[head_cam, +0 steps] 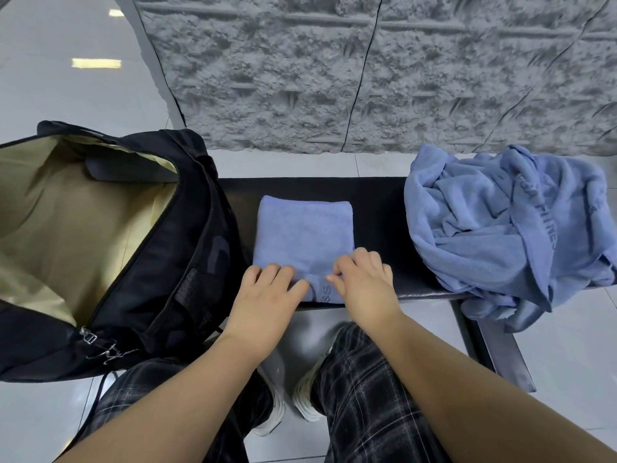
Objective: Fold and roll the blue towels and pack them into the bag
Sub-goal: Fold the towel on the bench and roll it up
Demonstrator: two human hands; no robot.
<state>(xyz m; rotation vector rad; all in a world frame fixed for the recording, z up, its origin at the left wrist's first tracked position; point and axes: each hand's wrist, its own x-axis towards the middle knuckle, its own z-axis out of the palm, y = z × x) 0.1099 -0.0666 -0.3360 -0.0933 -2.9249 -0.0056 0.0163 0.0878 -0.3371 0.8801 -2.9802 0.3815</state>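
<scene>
A folded blue towel (pixel 302 228) lies flat in the middle of a black bench (pixel 377 202). Its near edge is curled up into a small roll. My left hand (pixel 267 295) and my right hand (pixel 364 285) both rest on that roll, fingers curved over it and gripping the cloth. To the left stands a black bag (pixel 187 248), wide open, showing a beige lining with nothing visible inside. A crumpled heap of blue towels (pixel 507 228) sits on the bench's right end and hangs over its edge.
A rough grey stone-textured wall (pixel 367 78) rises behind the bench. Glossy pale floor tiles (pixel 66 78) surround it. My knees in dark plaid trousers (pixel 360 379) and white shoes are just below the bench's front edge.
</scene>
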